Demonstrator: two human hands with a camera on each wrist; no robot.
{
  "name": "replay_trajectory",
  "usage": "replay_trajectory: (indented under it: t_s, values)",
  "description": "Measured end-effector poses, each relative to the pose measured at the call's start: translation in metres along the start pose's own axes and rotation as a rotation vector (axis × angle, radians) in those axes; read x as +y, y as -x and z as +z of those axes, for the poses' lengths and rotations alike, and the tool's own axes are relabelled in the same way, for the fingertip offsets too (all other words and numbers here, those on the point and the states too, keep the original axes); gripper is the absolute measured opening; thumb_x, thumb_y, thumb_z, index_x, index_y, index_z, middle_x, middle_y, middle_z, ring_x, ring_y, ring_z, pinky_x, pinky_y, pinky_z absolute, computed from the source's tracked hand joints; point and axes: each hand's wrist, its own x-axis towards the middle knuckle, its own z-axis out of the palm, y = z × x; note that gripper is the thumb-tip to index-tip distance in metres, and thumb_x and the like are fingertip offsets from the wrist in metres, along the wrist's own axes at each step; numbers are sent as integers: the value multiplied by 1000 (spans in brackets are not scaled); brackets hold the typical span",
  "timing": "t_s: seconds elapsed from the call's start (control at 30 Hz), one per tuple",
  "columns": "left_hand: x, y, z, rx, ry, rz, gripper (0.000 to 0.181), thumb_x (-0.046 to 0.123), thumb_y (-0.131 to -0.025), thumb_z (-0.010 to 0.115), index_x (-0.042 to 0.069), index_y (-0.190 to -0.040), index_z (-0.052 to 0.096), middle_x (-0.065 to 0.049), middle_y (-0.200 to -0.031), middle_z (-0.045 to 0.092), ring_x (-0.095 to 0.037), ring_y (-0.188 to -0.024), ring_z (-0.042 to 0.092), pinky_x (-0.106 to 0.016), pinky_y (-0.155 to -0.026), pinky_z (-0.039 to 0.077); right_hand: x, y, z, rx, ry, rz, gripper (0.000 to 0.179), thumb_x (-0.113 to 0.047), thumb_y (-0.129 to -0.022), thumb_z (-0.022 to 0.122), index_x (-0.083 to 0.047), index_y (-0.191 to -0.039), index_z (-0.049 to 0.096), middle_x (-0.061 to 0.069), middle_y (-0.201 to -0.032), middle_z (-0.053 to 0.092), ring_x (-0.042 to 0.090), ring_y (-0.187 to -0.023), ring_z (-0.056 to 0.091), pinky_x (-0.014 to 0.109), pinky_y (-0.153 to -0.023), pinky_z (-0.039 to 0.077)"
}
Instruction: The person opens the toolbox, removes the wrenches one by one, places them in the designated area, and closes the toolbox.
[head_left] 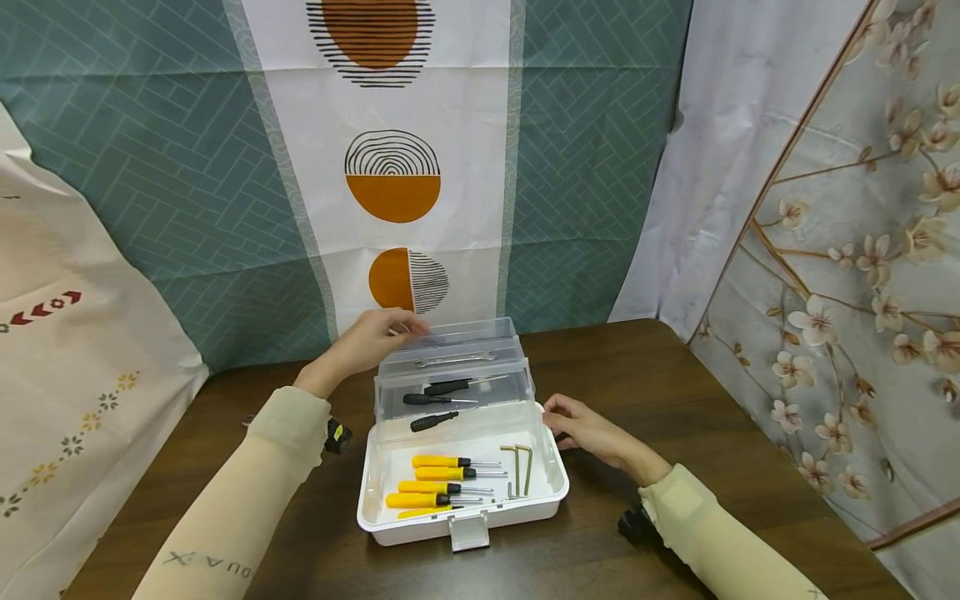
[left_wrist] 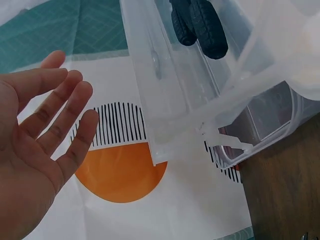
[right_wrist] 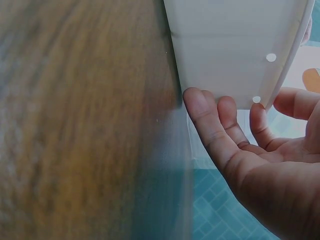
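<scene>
A white toolbox (head_left: 465, 533) stands with its clear stepped trays (head_left: 453, 392) raised at the back. Yellow-handled screwdrivers (head_left: 431, 488) and bent gold hex keys (head_left: 527, 471) lie in its base. Black-handled screwdrivers (head_left: 435, 421) and a wrench (head_left: 455, 360) sit in the trays. My left hand (head_left: 378, 337) is by the top tray's left end; in the left wrist view its loosely bent fingers (left_wrist: 75, 107) are apart from the clear plastic, holding nothing. My right hand (head_left: 588, 429) grips the toolbox at its back right corner, its fingertips (right_wrist: 197, 102) against the white wall.
The brown wooden table (head_left: 615, 375) extends around the toolbox. Behind it hangs a green and white patterned cloth (head_left: 592, 167). A flowered cloth (head_left: 832, 350) borders the right side, and a pale cloth (head_left: 75, 333) the left. A small object, partly hidden, lies beside the left sleeve.
</scene>
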Motion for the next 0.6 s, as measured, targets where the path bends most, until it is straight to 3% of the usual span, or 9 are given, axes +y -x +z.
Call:
replay_trajectory:
  t_s: [0.6]
  values:
    - [4,-10,11,-62,3,17,20,4,-103,62,10,-116,76,-5,-109,73,-27,-103,68,-47,-94,56,0,0,-1,-11,-2,-3,27,-24,-110,50,1,-120,52,13,-114,63,24,-103,65,43,-92,55]
